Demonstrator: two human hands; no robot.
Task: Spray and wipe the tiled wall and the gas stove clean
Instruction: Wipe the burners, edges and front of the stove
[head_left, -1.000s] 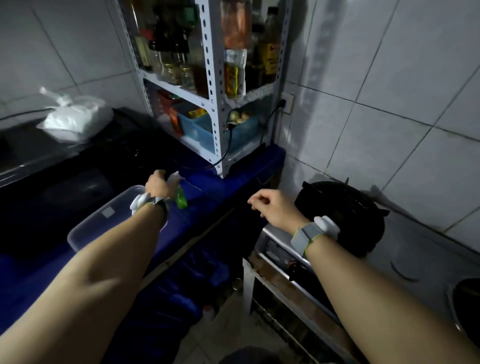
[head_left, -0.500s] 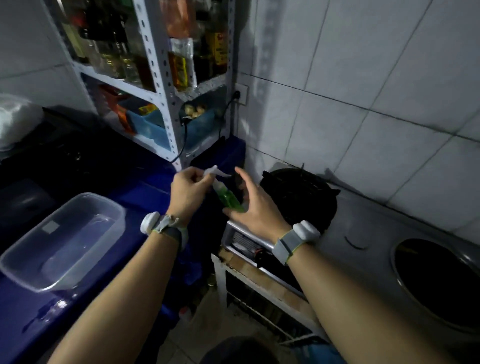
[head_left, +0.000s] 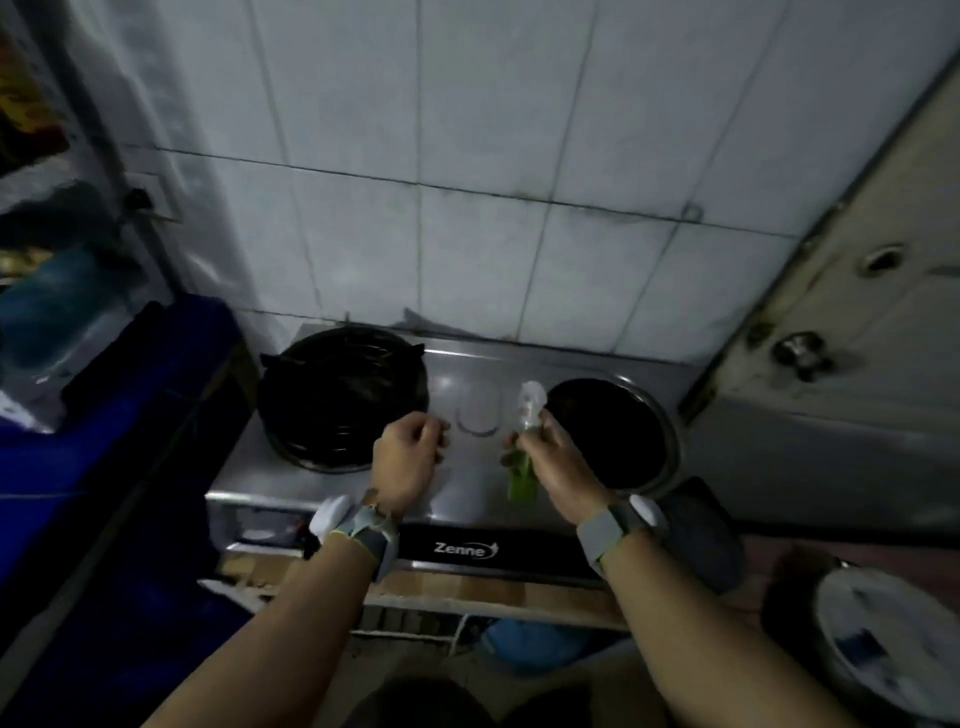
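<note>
Right hand (head_left: 558, 462): wrapped round the green spray bottle (head_left: 522, 480), nozzle up, over the gas stove (head_left: 467, 499) middle.
Left hand (head_left: 408, 460): fingers curled, holding nothing, beside the left burner (head_left: 337, 400).
Tiled wall (head_left: 467, 234): right behind.

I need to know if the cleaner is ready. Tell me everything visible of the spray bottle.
The spray bottle has a see-through green plastic body and a whitish spray head. The right hand grips its middle, holding it tilted above the middle of the steel gas stove, head toward the tiled wall. Nothing else touches it.
</note>
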